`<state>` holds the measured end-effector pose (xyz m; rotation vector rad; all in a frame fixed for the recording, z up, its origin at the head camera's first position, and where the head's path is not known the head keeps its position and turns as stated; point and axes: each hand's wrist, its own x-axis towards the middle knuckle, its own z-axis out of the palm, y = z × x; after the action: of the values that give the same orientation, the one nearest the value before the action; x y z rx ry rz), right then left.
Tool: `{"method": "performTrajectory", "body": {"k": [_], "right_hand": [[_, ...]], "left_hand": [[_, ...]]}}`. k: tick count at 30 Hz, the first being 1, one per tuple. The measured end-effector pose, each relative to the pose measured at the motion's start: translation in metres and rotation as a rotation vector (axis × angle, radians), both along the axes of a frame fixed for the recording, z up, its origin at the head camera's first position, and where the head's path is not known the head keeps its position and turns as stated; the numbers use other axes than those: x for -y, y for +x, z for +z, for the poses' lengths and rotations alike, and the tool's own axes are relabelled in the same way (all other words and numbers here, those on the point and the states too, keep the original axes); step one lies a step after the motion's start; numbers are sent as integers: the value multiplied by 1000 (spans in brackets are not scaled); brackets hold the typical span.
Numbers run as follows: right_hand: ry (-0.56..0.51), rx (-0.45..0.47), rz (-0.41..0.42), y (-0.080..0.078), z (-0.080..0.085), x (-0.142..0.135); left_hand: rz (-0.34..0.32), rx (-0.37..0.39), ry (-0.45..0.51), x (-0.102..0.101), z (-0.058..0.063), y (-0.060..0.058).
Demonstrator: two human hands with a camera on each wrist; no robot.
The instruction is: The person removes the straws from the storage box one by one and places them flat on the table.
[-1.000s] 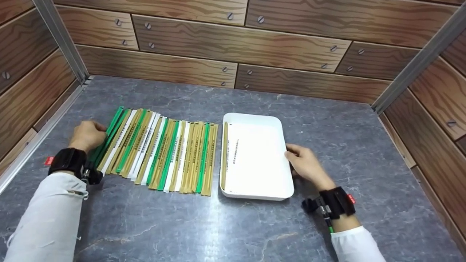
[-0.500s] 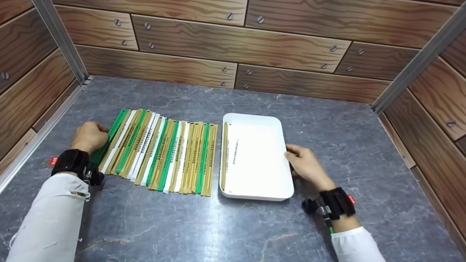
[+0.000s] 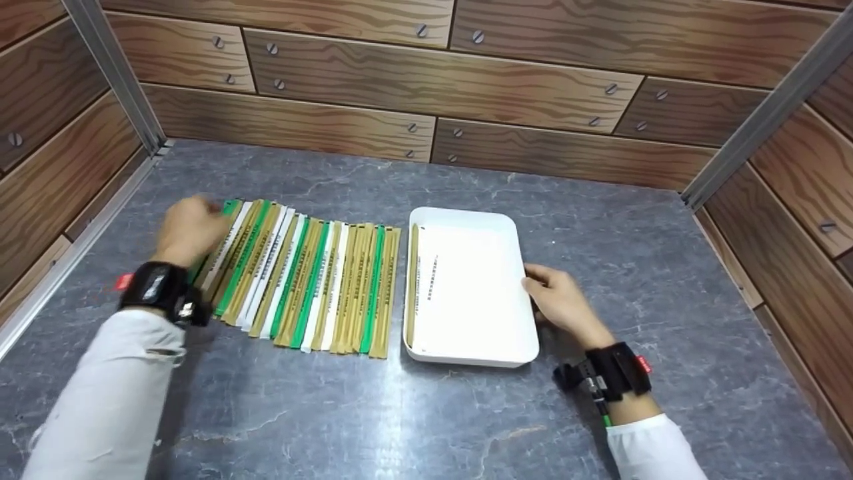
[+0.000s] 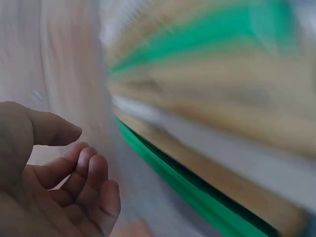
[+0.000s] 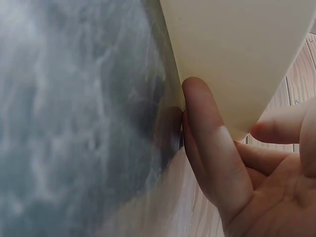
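Note:
My left hand (image 3: 191,230), blurred by motion, is over the left end of a row of long thin printed packets (image 3: 310,283) in tan, white and green. In the left wrist view its fingers are loosely curled, with nothing between them and the thumb. A green packet (image 4: 182,185) lies at the row's near end there. My right hand (image 3: 560,300) holds the right side of a white tray (image 3: 466,359): in the right wrist view the thumb (image 5: 276,131) touches the rim and the fingers (image 5: 207,113) lie against the outer wall. Their undersides are hidden.
A tan packet (image 3: 413,287) lies along the tray's left inner wall, beside dark print on white. The tray stands just right of the row on a grey marbled table (image 3: 320,420). Wood-patterned walls (image 3: 426,80) enclose the back and sides.
My left hand first shifted the outermost green packet right against the row, then moved off rightward and away from me over the packets. My right hand and the tray have stayed put.

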<state>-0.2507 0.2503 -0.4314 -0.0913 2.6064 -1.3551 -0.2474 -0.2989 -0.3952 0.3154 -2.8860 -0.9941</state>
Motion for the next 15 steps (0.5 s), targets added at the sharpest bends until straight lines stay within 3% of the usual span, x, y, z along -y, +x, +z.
{"method": "performTrajectory", "body": {"k": [5,8,11,15], "right_hand": [[27,-2,7,0,-2,-2],[40,-5,11,1,-2,-2],[43,-8,9,0,-1,-2],[32,-9,10,-1,0,0]], "left_hand": [[-145,-160,90,-80,31,-10],[-218,-187,121,-135,44,-13],[-294,-161,90,-188,50,-14],[-401,-35,-3,-252,49,-12]]}}
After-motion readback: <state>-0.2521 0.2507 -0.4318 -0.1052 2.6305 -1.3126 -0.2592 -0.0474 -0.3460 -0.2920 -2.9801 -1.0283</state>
